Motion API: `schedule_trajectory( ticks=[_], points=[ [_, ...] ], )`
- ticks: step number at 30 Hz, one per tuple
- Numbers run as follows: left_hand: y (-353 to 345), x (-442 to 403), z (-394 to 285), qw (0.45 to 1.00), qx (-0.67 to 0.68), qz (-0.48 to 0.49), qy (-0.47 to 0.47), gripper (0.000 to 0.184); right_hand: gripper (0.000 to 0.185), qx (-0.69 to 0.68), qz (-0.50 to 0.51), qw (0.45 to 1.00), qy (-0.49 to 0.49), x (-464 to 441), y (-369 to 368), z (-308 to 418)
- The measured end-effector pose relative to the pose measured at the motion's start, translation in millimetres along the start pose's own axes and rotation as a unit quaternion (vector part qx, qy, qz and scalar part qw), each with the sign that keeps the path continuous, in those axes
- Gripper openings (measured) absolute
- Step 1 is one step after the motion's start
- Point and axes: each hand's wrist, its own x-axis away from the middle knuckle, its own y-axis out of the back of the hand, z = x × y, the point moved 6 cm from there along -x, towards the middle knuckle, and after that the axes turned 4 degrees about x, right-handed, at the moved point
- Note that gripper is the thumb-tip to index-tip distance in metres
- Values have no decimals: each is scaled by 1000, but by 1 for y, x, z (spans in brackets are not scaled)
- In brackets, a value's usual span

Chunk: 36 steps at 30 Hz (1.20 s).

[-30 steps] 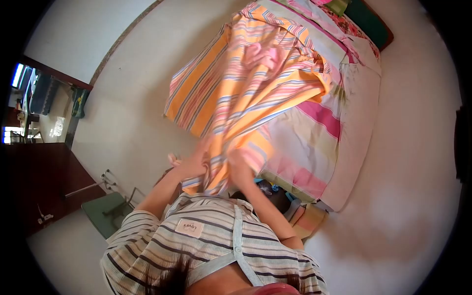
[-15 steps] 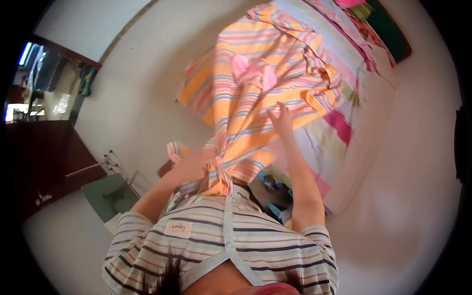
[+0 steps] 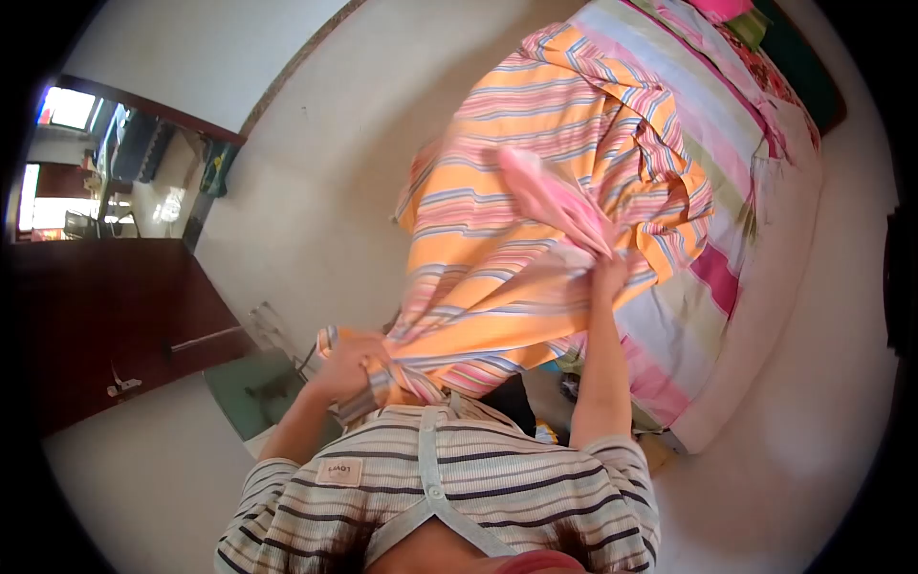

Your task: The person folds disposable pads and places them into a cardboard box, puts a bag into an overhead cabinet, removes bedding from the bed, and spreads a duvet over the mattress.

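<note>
A large orange, pink and blue striped bed cloth (image 3: 478,249) spreads from my waist up over the bed, bunched in folds at its far right side. My left hand (image 3: 349,365) is closed around a gathered edge of it, close to my waist. Further forward and to the right, my right hand (image 3: 609,277) grips a piece of pink cloth (image 3: 555,196) that lies on top of the striped one. The pink cloth is pulled taut and a little blurred. My fingertips on that side are partly hidden by the folds.
Under the cloth, a bed with a pink, white and green striped cover (image 3: 708,277) runs along the right. A green chair (image 3: 244,392) stands at lower left, near a dark red door (image 3: 115,325). Beyond the doorway is another room. Items lie low beside the bed.
My right hand was empty over the striped cloth with fingers apart; it has moved right and down and now grips the pink cloth. My left hand keeps its hold, slightly lower.
</note>
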Motion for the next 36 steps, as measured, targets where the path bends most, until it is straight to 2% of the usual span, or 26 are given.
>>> schedule_trajectory(
  ticks=[1, 5, 9, 11, 12, 13, 14, 15, 16, 17, 18, 19, 20, 21, 22, 23, 24, 25, 26, 27, 28, 29, 31, 32, 33, 36],
  points=[
    [16, -4, 12, 998, 27, -41, 39, 30, 25, 44, -46, 997, 54, 6, -11, -31],
    [50, -28, 40, 991, 109, -74, 22, 31, 28, 211, -172, 960, -65, 70, 43, -33],
    [96, -52, 71, 985, 168, -43, -14, 33, 35, 245, -69, 936, -242, 112, 47, -11],
    [127, -56, 89, 978, 204, -45, -20, 34, 41, 107, 66, 921, -369, 125, 40, -6],
    [144, -58, 97, 975, 216, -35, -25, 30, 40, -143, 68, 840, -520, 132, 38, 20],
    [161, -58, 104, 973, 227, -26, -30, 27, 40, -381, 65, 682, -621, 134, 32, 62],
    [179, -53, 108, 971, 233, -33, -35, 27, 40, -379, 62, 689, -614, 112, 27, 81],
    [206, -53, 119, 964, 255, -78, -17, 17, 33, -270, 137, 842, -447, 58, 12, 105],
    [228, -52, 130, 953, 275, -126, 2, 9, 27, -143, 202, 937, -247, 15, -5, 129],
    [249, -52, 153, 901, 388, -171, 89, 4, 23, -309, 117, 943, 49, -17, -9, 150],
    [268, -50, 177, 827, 492, -209, 176, 6, 49, -470, 215, 854, -57, -60, -26, 166],
    [302, -55, 189, 811, 532, -228, 83, 11, 55, -508, 105, 831, -203, -94, 1, 237],
    [342, -60, 202, 789, 564, -243, -13, 16, 49, -419, 105, 894, -118, -154, 34, 291],
    [382, -67, 200, 821, 519, -218, -90, 24, 48, -506, 113, 855, 19, -218, 45, 344],
    [417, -68, 209, 809, 523, -252, -90, 33, 36, -441, 109, 885, 98, -245, 115, 432],
    [452, -73, 228, 741, 613, -273, -27, 42, 34, -249, -12, 935, 252, -261, 190, 513],
    [495, -75, 202, 758, 579, -297, -48, 49, 31, -151, -82, 928, 331, -278, 253, 571],
    [548, -72, 158, 794, 450, -396, -100, 52, 30, -53, -170, 902, 393, -292, 316, 628],
    [585, -66, 129, 780, 443, -436, -80, 51, 33, -183, -207, 858, 434, -288, 393, 670],
    [601, -50, 66, 751, 392, -519, -110, 33, 39, -310, -242, 793, 465, -276, 465, 703],
    [649, -37, 64, 757, 375, -502, -183, 32, 34, -470, -204, 707, 488, -231, 510, 728],
    [696, -26, 61, 758, 356, -481, -259, 34, 34, -313, -129, 634, 696, -124, 529, 741],
    [710, -12, 4, 732, 297, -546, -277, 38, 35, -351, -148, 635, 672, -61, 552, 764],
    [732, -17, -4, 787, 43, -563, -250, 38, 35, -362, -144, 640, 662, -46, 551, 769],
    [748, -25, -6, 785, -213, -546, -201, 41, 35, -370, -135, 647, 653, -39, 550, 773],
    [753, 18, -95, 758, -148, -546, -325, 16, 35, -391, -112, 651, 641, -26, 545, 768]
  ],
)
